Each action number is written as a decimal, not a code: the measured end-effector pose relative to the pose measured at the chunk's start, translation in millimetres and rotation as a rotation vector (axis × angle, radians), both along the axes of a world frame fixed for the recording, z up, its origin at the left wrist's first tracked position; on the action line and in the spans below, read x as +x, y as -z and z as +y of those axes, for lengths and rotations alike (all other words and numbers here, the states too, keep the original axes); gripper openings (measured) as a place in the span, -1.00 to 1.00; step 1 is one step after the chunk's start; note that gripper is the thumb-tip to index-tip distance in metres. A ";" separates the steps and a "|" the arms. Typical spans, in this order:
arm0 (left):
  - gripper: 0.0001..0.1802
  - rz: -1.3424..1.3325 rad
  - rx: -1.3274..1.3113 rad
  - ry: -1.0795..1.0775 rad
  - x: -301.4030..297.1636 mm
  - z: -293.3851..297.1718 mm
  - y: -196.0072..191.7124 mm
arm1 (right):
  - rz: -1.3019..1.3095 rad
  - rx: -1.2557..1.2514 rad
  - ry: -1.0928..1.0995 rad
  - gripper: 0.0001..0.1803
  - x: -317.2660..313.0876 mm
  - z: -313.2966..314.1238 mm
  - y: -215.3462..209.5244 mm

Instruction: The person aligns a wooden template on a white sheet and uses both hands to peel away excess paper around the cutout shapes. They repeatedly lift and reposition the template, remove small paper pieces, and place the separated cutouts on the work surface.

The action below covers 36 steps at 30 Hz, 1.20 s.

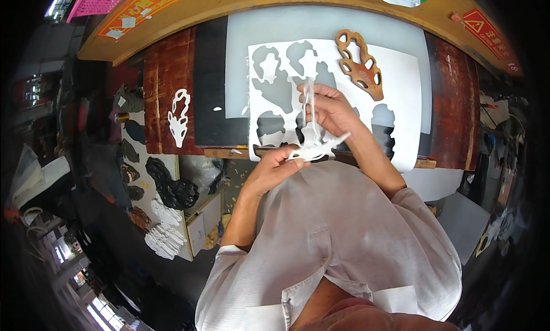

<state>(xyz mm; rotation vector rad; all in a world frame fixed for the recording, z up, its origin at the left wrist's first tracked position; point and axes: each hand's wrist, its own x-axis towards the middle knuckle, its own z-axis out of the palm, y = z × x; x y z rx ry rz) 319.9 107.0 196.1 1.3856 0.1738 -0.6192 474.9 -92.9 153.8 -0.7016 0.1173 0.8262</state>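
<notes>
My left hand (270,171) is at the near edge of the work table, thumb and fingers closed on white cut-out pieces (312,153). My right hand (335,111) is above the sheet with its fingers bent around an upright white strip-like part, blurred by motion, that runs down to those pieces. Beneath both hands lies a white sheet (401,64) with several shaped holes cut through it. On its far right part rests a brown cutting die (361,67) with looped openings. A single white cut-out (179,120) of similar shape lies apart at the left.
A pale cutting board (238,73) lies under the sheet. Across the far side runs a yellow machine beam (275,1) with warning labels. At the lower left, a side table holds a black plastic bag (172,185) and a stack of white cut pieces (165,239).
</notes>
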 end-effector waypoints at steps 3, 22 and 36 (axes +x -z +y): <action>-0.72 0.036 -0.002 0.088 10.4 22.5 9.3 | -0.126 0.035 -0.023 -0.32 -0.3 8.7 -10.5; -0.58 -0.285 0.059 -0.253 71.9 67.0 5.2 | -0.438 -0.521 -0.095 -0.23 -22.0 55.9 -31.7; -0.62 -0.380 0.376 -0.117 71.6 48.7 22.8 | -0.557 -0.678 -0.149 -0.38 -35.7 33.2 -21.1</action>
